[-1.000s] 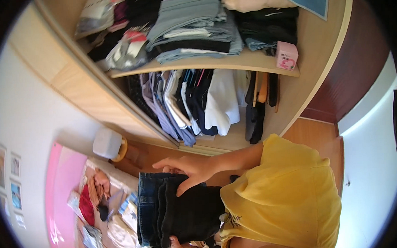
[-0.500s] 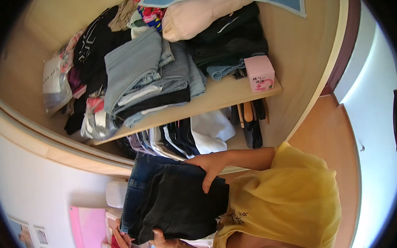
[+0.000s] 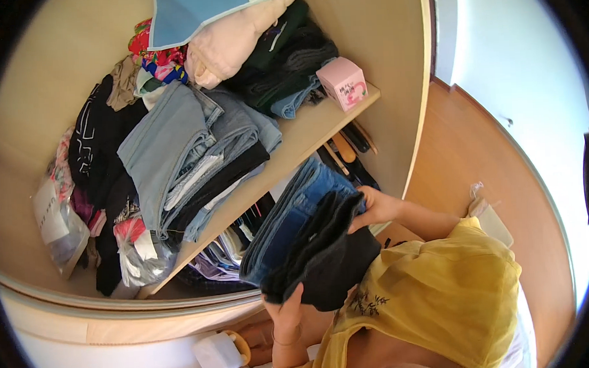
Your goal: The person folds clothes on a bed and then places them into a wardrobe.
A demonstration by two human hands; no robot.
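Note:
Between my two hands is a stack of folded trousers, with dark blue jeans (image 3: 294, 207) on the shelf side and black trousers (image 3: 330, 255) on the side nearer me. My right hand (image 3: 376, 208) is closed on the stack's right end, its thumb over the black cloth. At the lower left end my left hand (image 3: 285, 309) grips the black trousers from below, the fingers partly hidden by the cloth. The stack is held in front of the wooden shelf (image 3: 293, 144), tilted up toward the right.
Folded light blue jeans (image 3: 167, 133) and a pink box (image 3: 343, 83) sit on the shelf, with dark clothes (image 3: 282, 63) behind. Clear plastic bags (image 3: 143, 256) lie at its left end. Hangers (image 3: 345, 149) and hung clothes show below. A white container (image 3: 218, 354) stands low at the left.
The trouser stack has moved right and tilted up at its right end, both hands still holding it. The view has shifted, so the shelf sits further left and slopes more.

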